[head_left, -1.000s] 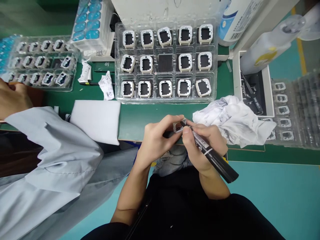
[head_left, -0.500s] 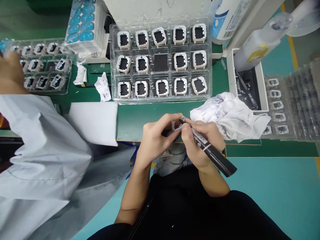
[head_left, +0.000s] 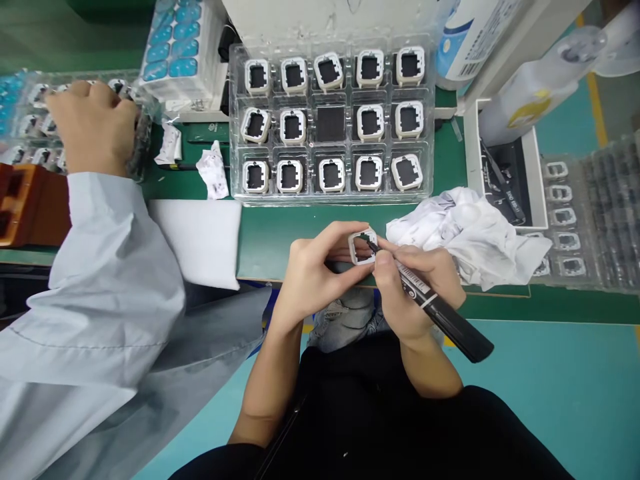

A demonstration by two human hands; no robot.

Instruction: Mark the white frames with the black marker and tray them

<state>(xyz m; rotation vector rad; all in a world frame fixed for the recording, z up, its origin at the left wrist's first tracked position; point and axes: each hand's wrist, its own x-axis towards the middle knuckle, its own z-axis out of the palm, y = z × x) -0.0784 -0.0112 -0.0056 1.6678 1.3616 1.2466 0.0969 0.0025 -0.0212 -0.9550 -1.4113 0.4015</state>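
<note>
Your flat-topped green bench [head_left: 280,230] | ahead of you: wide clear plastic compartmented tray [head_left: 310,200] | to your left: white rectangular foam sheet [head_left: 205,237], overhanging the front edge | to your right: crumpled white cloth [head_left: 465,233], open white rectangular box [head_left: 539,193]

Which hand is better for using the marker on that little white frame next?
Probably the right hand: it grips the black marker, tip by the white frame, which the left hand holds.

A green-topped counter [head_left: 273,230] spans the room under even, cool light. Along its far side stands a scuffed white panel [head_left: 310,23], with a pale post [head_left: 537,41] farther right. Turquoise floor [head_left: 555,390] spreads before the counter; beyond its right part, a yellow floor stripe [head_left: 595,103] shows.
</note>
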